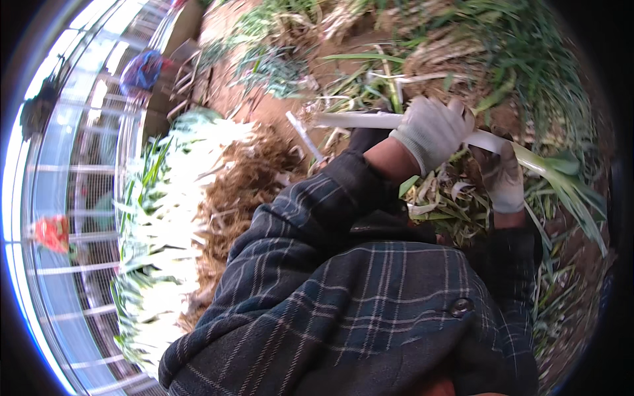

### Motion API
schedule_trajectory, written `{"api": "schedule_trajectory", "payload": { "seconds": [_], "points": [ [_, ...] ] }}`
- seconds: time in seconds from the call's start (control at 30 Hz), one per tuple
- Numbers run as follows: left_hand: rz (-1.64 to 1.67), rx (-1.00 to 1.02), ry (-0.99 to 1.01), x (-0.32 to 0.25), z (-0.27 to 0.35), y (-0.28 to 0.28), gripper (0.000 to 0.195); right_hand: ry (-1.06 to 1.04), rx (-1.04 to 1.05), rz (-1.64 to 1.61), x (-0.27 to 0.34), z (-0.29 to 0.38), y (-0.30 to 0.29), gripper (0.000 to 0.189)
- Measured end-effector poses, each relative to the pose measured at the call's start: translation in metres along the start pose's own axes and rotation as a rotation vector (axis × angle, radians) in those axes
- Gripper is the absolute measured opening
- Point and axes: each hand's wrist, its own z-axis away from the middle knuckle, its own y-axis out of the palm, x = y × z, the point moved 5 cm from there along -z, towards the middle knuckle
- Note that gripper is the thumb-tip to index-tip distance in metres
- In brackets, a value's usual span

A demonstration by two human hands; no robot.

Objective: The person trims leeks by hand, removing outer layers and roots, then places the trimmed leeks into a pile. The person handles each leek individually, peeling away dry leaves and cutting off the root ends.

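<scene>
My left hand [436,129], in a white knit glove, is closed around the pale shank of a long, leek-like green onion [359,120]. The onion lies nearly level across the view, with its root end at the left and its green leaves drooping at the right. Nearer the leaves, my right hand [502,173] grips the same stalk in a glove with soiled fingers. Both hands are in front of my plaid jacket [376,287]. Beneath them lies a heap of stripped, yellowing leaves [448,195].
At the left, a long stack of white-stemmed onions [173,183] has its brown roots [242,183] towards me. More unsorted onions [446,54] cover the soil ahead. Wire mesh [94,198] runs along the far left, near a blue bag [143,72] and an orange-red bag [52,232].
</scene>
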Motion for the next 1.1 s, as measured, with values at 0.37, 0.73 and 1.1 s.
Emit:
{"api": "schedule_trajectory", "payload": {
  "seconds": [0.37,0.73,1.1],
  "points": [
    [0.205,-0.596,-0.957,0.23,0.202,-0.093,0.033,0.384,-0.749,0.234,-0.039,0.0,-0.224,0.025],
    [-0.45,-0.058,-2.384,0.279,0.661,-0.182,0.084,0.371,-0.638,0.071,-0.059,-0.005,-0.227,0.02],
    [0.723,-0.241,-0.887,0.235,0.073,0.045,0.072,0.377,-1.17,0.495,-0.059,0.062,-0.244,0.032]
  ]
}}
